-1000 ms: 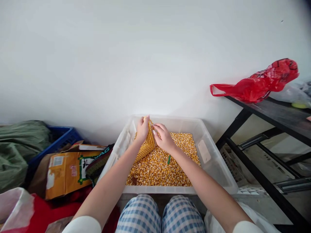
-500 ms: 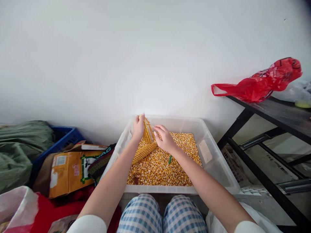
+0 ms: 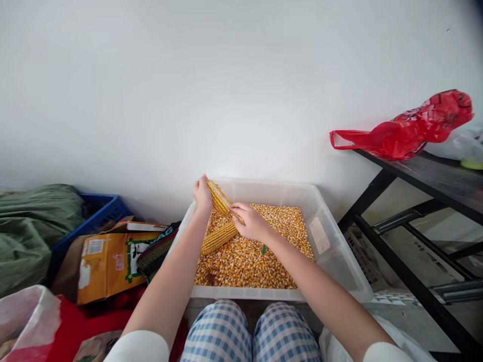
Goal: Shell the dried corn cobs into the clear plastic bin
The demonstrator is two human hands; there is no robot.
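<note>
My left hand (image 3: pixel 203 193) is wrapped round the upper end of an ear of corn (image 3: pixel 219 197), which tilts down to the right. A pale strip without kernels runs along the ear. At its lower end, the closed fingers of my right hand (image 3: pixel 249 221) grip the ear; the fingertips are partly hidden. Another ear of corn (image 3: pixel 219 238), full of kernels, lies just below on loose corn kernels (image 3: pixel 249 266). The kernels cover the floor of a translucent plastic bin (image 3: pixel 339 266). A small green object (image 3: pixel 263 249) shows beside my right wrist.
A white wall stands behind the bin. To the left are a blue crate (image 3: pixel 109 206), green cloth (image 3: pixel 33 226) and an orange cardboard box (image 3: pixel 109 261). On the right, a red plastic bag (image 3: pixel 407 133) rests on a black-framed table (image 3: pixel 441 176).
My left hand has moved left with the ear, which now leans over more. My right hand has moved slightly left and down, and its fingers have come onto the ear's lower end.
</note>
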